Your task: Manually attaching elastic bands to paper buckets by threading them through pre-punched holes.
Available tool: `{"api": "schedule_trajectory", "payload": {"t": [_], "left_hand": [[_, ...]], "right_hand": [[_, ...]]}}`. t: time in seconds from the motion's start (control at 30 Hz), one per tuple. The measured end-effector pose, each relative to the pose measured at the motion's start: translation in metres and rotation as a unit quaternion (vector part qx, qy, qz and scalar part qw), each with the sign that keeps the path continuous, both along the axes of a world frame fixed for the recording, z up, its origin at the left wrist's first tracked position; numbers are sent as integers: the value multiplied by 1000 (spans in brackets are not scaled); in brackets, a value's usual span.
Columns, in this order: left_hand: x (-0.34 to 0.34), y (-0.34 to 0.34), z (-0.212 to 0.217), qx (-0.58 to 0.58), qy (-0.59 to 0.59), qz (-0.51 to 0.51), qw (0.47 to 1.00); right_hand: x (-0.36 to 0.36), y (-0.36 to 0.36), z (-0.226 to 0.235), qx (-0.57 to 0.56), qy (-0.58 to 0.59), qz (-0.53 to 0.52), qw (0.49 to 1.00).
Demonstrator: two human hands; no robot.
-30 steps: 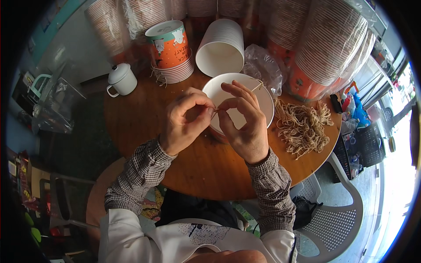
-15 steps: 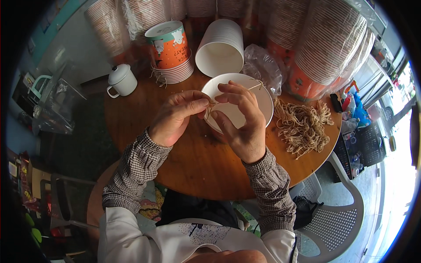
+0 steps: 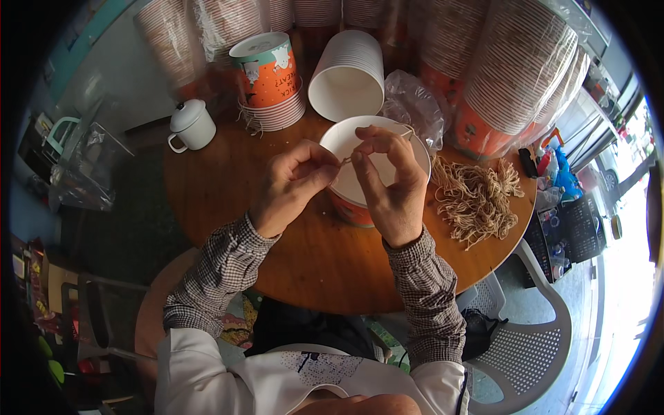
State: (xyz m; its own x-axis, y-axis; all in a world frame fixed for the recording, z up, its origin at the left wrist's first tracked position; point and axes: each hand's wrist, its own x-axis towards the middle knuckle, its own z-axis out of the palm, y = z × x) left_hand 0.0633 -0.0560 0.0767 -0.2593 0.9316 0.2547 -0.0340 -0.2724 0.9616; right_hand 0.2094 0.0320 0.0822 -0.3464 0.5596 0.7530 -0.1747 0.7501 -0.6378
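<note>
An orange paper bucket with a white inside stands upright on the table, its open mouth under my hands. A thin beige string runs across the short gap between my fingertips. My left hand pinches one end of it over the bucket's left rim. Thumb and index finger of my right hand are pressed together on the string above the opening. Another piece of string shows at the bucket's far right rim, partly hidden by my right hand. To the right lies a loose heap of beige strings.
Behind stand an upside-down bucket stack with strings hanging from it, a white bucket stack on its side and crumpled clear plastic. A white lidded mug is at left. Wrapped bucket stacks line the back.
The right thumb and index finger have closed from apart into a pinch. The string now shows stretched between both hands, and the left hand has shifted slightly right and down.
</note>
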Motion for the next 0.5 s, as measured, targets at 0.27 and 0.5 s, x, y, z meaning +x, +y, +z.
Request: {"api": "schedule_trajectory", "payload": {"t": [0.27,0.5], "left_hand": [[0,-1,0,175,378,167,894],[0,-5,-7,154,346,146,914]], "right_hand": [[3,3,1,76,-20,-93,993],[1,-5,0,18,-44,-76,996]]}}
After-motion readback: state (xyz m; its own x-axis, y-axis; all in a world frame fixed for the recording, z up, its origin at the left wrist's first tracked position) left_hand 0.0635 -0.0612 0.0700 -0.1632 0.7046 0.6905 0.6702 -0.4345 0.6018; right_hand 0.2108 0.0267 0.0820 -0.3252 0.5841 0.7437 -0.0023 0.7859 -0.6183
